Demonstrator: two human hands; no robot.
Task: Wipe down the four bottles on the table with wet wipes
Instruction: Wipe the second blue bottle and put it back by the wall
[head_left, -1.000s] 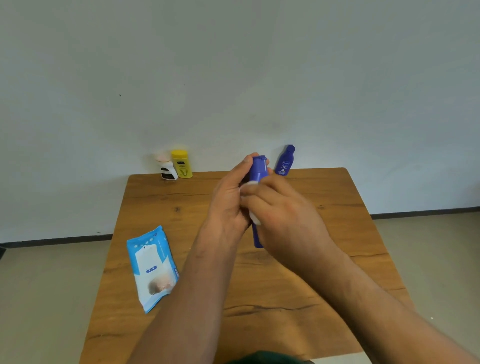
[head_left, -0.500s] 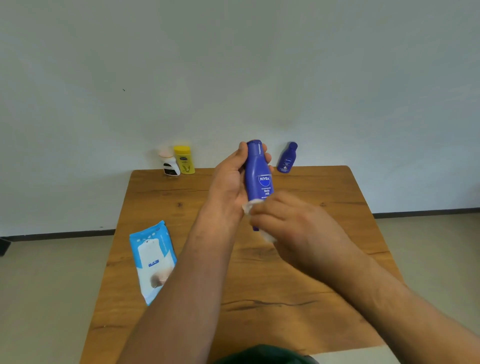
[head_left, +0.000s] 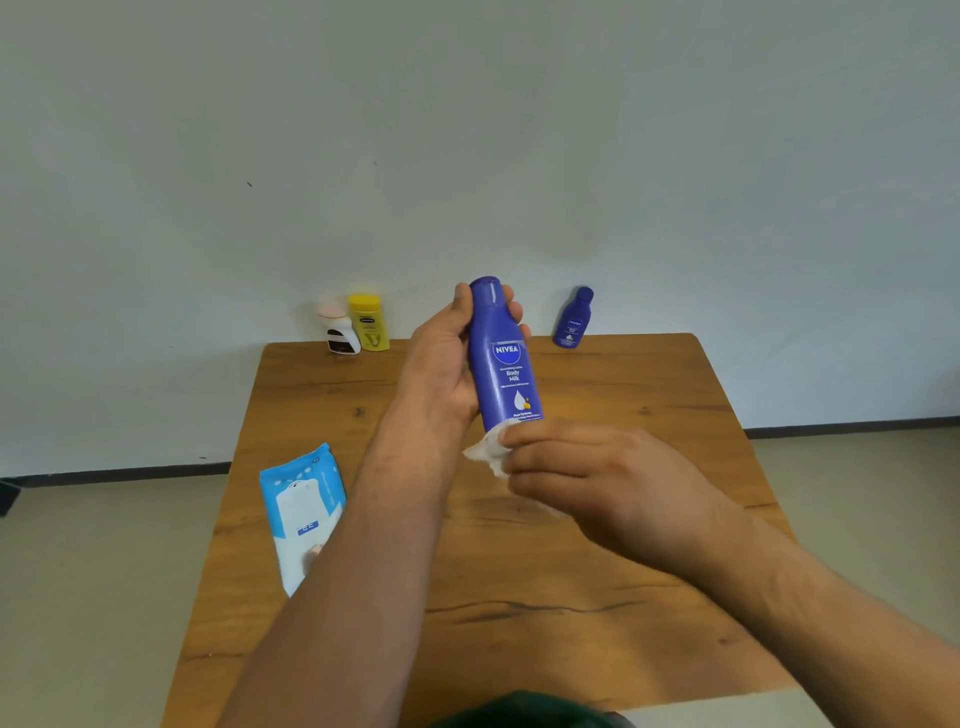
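- The big blue bottle (head_left: 506, 364) is off the table (head_left: 623, 571), held over its middle, roughly upright with a slight tilt, label toward me.
- The left hand (head_left: 441, 358) grips it high up, thumb on one side of the neck and fingertips showing on the other.
- The right hand (head_left: 587, 467) pinches a crumpled wet wipe (head_left: 488, 449) against the bottle's bottom end. The base itself is hidden behind the wipe and fingers.
- Step as I read it: wiping this bottle, low on the body. I can't tell which of the other bottles are already done.
- Next I'd want the wipe run up over the label and cap while the left hand turns the bottle to expose the back. After that, set it down and swap.
- The other three stand at the far edge by the wall: the small blue bottle (head_left: 573, 318) on the right, the yellow bottle (head_left: 369, 323) and white bottle (head_left: 338, 330) close together on the left.
- The wipes pack (head_left: 304, 512) lies flat near the left edge.
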